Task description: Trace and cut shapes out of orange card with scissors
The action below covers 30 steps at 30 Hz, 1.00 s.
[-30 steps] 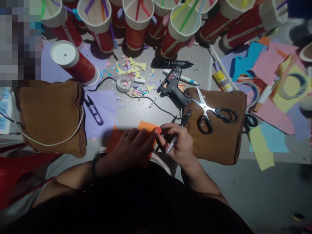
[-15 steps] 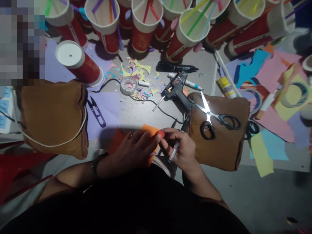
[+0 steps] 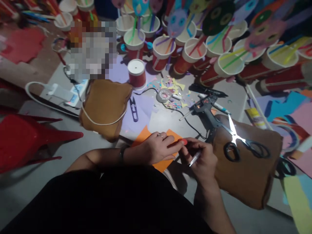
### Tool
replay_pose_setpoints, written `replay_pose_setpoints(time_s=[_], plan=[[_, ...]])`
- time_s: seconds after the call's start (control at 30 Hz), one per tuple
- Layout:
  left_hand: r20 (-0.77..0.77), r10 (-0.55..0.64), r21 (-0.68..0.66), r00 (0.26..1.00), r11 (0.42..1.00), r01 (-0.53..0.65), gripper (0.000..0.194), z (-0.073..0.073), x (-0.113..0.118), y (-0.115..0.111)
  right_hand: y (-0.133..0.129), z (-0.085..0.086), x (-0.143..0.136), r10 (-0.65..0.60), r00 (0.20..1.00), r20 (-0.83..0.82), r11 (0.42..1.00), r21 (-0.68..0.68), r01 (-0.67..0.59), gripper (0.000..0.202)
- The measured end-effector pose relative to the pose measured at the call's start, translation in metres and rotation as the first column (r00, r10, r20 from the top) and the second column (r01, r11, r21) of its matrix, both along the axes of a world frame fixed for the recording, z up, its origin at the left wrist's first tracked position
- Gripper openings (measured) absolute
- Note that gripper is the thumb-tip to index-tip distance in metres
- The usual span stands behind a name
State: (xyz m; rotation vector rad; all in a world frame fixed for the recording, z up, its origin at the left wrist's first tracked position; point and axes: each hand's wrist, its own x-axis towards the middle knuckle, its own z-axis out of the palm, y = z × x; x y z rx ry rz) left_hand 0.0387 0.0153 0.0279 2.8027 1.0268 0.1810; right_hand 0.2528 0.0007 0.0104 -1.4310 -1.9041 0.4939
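The step in hand looks like steadying a small red disc (image 3: 184, 142) at about three o'clock on the orange paper (image 3: 161, 166). The left hand (image 3: 156, 149) lies loosely bent over the paper, fingertips by the disc; its thumb is hidden, so its grip cannot be told. The right hand (image 3: 203, 156), mostly closed, holds a clear-barrelled pen (image 3: 195, 159). The next move seems to call for a still disc.

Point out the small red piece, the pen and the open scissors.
Red piece (image 3: 184, 142): head view, on its uncovered part.
Pen (image 3: 194, 159): head view, on the visible clear end of its barrel.
Open scissors (image 3: 234, 135): head view, near the pivot.
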Motion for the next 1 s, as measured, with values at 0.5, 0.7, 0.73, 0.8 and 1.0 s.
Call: replay_pose_setpoints(time_s=[0.5, 0.7, 0.73, 0.8, 1.0], plan=[[-0.006, 0.042, 0.061, 0.999, 0.997, -0.041, 0.056, -0.001, 0.001, -0.004, 0.003, -0.003, -0.002, -0.015, 0.998, 0.069, 1.0, 0.011, 0.015, 0.022], [-0.032, 0.046, 0.071, 0.998, 0.997, -0.043, 0.06, 0.0, 0.0, -0.004, 0.004, 0.016, 0.003, 0.062, 0.996, 0.063, 0.997, -0.057, -0.058, 0.016], [-0.04, 0.049, 0.075, 0.998, 0.996, -0.046, 0.061, -0.001, -0.001, -0.004, 0.004, 0.022, 0.004, 0.055, 0.998, 0.041, 0.995, -0.088, -0.051, 0.017], [-0.056, 0.061, 0.092, 0.997, 0.994, -0.055, 0.06, -0.002, 0.0, -0.005, 0.007, 0.033, 0.008, 0.038, 0.998, -0.046, 0.991, -0.126, -0.044, 0.026], [-0.067, 0.048, 0.121, 0.997, 0.992, -0.039, 0.064, -0.005, 0.001, -0.004, 0.04, 0.053, 0.021, 0.062, 0.941, -0.334, 0.969, -0.206, -0.137, 0.039]])
